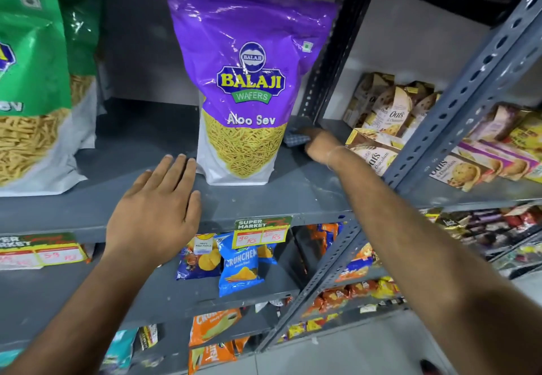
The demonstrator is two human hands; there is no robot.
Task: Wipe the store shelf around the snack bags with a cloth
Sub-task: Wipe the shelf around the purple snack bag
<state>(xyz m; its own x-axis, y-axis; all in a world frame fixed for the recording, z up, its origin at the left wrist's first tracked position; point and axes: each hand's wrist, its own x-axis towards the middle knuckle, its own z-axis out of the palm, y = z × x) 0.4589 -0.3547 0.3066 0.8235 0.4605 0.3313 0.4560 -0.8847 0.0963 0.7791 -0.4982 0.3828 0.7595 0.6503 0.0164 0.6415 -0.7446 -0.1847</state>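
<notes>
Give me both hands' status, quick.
Left hand: open, flat on the shelf, empty.
Right hand: closed on the cloth behind the purple bag.

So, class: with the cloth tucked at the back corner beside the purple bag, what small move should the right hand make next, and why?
Probably draw the cloth forward along the shelf past the purple bag. The right hand presses it at the back right corner, and the strip toward the front edge looks dusty. The left hand rests flat at the shelf's front.
</notes>
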